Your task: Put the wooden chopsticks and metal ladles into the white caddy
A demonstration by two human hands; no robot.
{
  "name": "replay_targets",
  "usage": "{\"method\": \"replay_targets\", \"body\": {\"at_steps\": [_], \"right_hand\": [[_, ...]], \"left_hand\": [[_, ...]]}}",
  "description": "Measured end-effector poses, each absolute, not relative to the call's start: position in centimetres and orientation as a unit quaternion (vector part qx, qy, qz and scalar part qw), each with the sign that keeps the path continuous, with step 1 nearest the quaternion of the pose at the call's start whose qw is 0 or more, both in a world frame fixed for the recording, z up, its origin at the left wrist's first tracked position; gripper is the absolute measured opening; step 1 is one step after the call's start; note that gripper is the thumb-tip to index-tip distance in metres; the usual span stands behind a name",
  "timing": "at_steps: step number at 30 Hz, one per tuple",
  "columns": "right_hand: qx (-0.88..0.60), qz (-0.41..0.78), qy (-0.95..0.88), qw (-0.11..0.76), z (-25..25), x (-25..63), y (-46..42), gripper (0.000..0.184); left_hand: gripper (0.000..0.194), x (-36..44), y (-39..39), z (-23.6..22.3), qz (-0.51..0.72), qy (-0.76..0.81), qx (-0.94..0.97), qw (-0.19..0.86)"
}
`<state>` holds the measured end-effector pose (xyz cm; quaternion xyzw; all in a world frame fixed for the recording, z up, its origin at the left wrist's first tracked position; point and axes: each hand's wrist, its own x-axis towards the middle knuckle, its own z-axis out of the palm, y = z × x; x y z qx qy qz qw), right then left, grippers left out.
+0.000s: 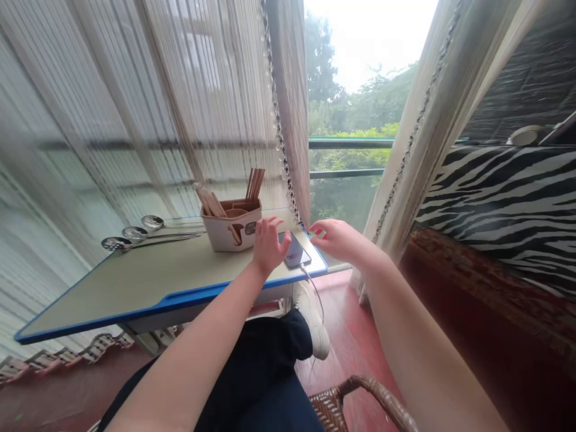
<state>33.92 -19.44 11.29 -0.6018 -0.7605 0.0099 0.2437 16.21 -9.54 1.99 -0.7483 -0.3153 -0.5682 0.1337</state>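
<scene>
My left hand (269, 245) rests on the small table (135, 279), fingers spread, covering the left part of a dark phone (296, 251) that lies near the table's right end with a cable running off it. My right hand (337, 239) hovers just right of the phone at the table's corner, fingers loosely stretched, holding nothing. A cream utensil holder (231, 227) with wooden chopsticks stands just behind my left hand.
Three metal spoons (135, 233) lie in a row left of the holder. String curtains hang behind the table. A zebra-patterned seat (504, 198) stands on the right, a wicker chair arm (369, 393) at the bottom, and my crossed leg with a white shoe (312, 321) below the table.
</scene>
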Motion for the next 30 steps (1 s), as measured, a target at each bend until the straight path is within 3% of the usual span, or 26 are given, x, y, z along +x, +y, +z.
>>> {"method": "replay_targets", "body": {"at_steps": [5,9,13,24,30], "right_hand": [[-0.585,0.088,-0.743,0.314,6.6,34.3,-16.0,0.039],[-0.589,0.178,-0.695,0.372,1.1,33.8,-12.1,0.054],[-0.612,0.164,-0.673,0.382,-2.1,32.9,-10.3,0.06],[-0.6,0.169,-0.68,0.386,-2.4,33.6,-10.7,0.052],[-0.575,0.096,-0.687,0.434,-0.4,32.3,-11.9,0.041]], "left_hand": [[0.021,16.9,-6.6,-0.5,-0.465,-0.547,-0.695,-0.046],[0.021,16.7,-5.7,-1.6,-0.418,-0.628,-0.653,-0.054],[0.02,16.9,-5.6,-1.7,-0.39,-0.637,-0.663,-0.05],[0.016,17.0,-6.8,-1.3,-0.409,-0.62,-0.667,-0.051],[0.012,14.2,-9.1,0.7,-0.436,-0.572,-0.693,-0.045]]}}
